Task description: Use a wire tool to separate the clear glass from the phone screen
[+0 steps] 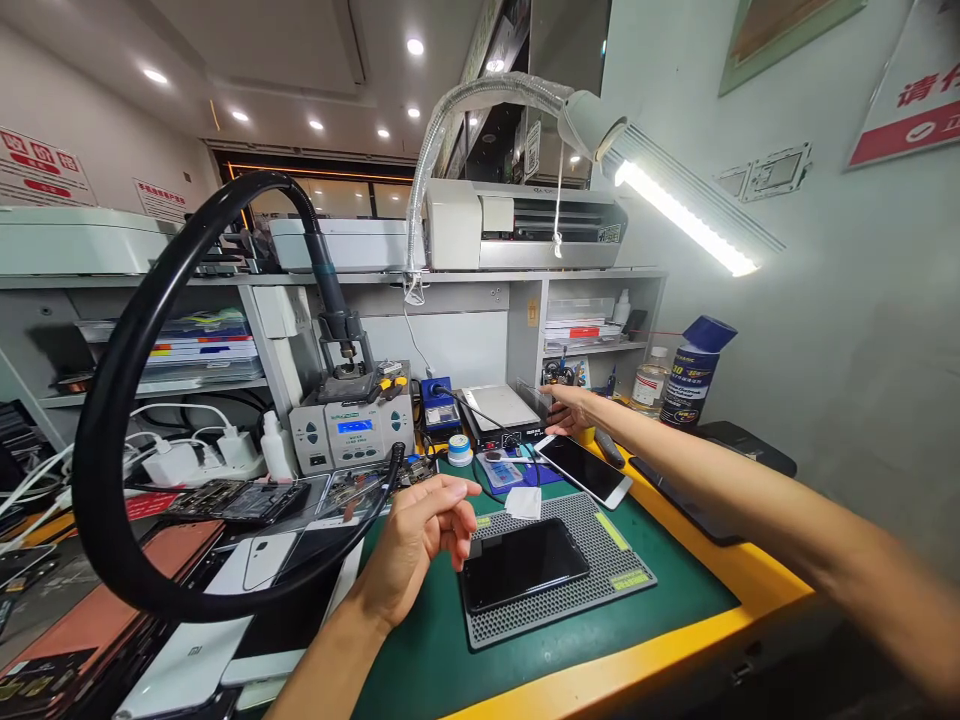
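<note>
A black smartphone (525,563) lies screen up on a grey perforated mat (600,540). My left hand (429,530) hovers by the phone's left end, fingers loosely curled, thumb apart, with nothing visible in it. Stretched out toward the back, my right hand (568,405) is beside the flat-topped heating plate (504,408). Its fingertips appear closed on the edge of a thin clear sheet (532,396), though the far fingers are partly hidden. Below that hand lies a white-framed phone (585,468). A small folded white wipe (523,502) rests at the mat's back edge.
A thick black hose (112,400) arches on the left from the hot-air station (354,430). Several phones and phone parts crowd the left side, including a white one (191,665). A lit lamp (682,210) hangs above right. Bottles (688,372) stand at the back right.
</note>
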### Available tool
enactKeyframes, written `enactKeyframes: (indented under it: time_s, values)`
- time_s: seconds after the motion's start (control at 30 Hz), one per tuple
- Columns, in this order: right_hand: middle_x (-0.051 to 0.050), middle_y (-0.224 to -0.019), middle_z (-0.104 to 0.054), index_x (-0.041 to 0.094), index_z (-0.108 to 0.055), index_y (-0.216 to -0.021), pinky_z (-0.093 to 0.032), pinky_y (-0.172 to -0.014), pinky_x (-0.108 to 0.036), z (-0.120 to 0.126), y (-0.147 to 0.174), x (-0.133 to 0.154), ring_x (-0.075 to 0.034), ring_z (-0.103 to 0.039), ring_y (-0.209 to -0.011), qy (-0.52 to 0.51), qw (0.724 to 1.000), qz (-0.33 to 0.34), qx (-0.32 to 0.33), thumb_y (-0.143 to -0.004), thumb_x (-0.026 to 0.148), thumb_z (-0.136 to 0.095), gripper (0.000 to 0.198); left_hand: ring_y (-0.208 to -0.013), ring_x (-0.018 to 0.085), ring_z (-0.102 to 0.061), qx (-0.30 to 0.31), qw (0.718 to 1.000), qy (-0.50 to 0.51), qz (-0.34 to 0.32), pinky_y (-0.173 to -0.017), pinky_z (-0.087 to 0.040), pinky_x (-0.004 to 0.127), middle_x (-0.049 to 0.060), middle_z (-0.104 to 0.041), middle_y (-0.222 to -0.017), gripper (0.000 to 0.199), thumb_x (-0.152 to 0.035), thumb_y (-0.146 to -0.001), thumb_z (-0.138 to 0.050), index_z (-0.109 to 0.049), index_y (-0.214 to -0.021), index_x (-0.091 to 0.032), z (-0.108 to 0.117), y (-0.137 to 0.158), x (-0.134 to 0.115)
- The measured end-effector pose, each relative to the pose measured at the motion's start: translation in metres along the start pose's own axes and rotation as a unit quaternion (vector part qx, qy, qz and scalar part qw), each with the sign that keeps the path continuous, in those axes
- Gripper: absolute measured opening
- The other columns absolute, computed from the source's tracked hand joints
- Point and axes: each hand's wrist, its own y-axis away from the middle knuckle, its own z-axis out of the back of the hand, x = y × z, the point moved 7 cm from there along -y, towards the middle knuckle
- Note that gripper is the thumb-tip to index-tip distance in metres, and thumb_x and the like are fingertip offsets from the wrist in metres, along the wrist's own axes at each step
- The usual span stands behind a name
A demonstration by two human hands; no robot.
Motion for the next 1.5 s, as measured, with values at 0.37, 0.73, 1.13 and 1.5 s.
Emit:
enactKeyframes:
  time_s: [0.37,0.73,1.13,1.5]
  values:
    - [-0.010,-0.129,-0.064,0.017,-0.061,-0.130,-0.059,-0.089,-0.045,0.003,-0.004,0.005,-0.024,-0.067,-0.107,0.002,0.999,0.040,-0.005,-0.099,0.037,-0.064,0.037,-0.055,0.014,-0.056,-0.002,1.000,-0.011,0.004,-0.048,-0.045,0.026,0.003,-0.065,-0.070,0.032,-0.044,-0.082,-0.072,-0.074,-0.093,-0.013,-0.001,0.000,0.003]
    - [-0.010,-0.130,-0.064,0.017,-0.061,-0.130,-0.059,-0.090,-0.045,0.006,-0.024,0.013,-0.024,-0.067,-0.108,0.021,0.995,0.095,-0.011,-0.099,0.035,-0.065,0.036,-0.055,0.016,-0.057,-0.014,1.000,-0.010,0.016,-0.048,-0.045,0.027,0.003,-0.065,-0.069,0.033,-0.043,-0.079,-0.076,-0.075,-0.094,-0.014,0.002,0.000,0.005]
    - [-0.010,-0.127,-0.065,0.016,-0.063,-0.127,-0.059,-0.089,-0.044,0.023,0.007,0.041,-0.024,-0.068,-0.106,0.075,0.972,0.219,-0.049,-0.099,0.034,-0.066,0.034,-0.054,0.015,-0.056,-0.030,0.999,-0.034,0.010,-0.048,-0.045,0.027,0.003,-0.065,-0.067,0.033,-0.045,-0.079,-0.075,-0.075,-0.093,-0.014,0.004,-0.002,0.004]
    - [0.004,-0.056,-0.050,0.019,-0.055,-0.062,-0.040,-0.048,-0.023,-0.005,0.098,0.009,-0.009,-0.045,-0.048,0.037,0.888,0.450,-0.087,-0.097,0.051,-0.063,0.048,-0.053,0.012,-0.055,-0.258,0.937,-0.176,-0.157,-0.047,-0.043,0.023,-0.001,-0.064,-0.068,0.034,-0.045,-0.076,-0.075,-0.069,-0.094,-0.016,0.061,0.010,-0.053]
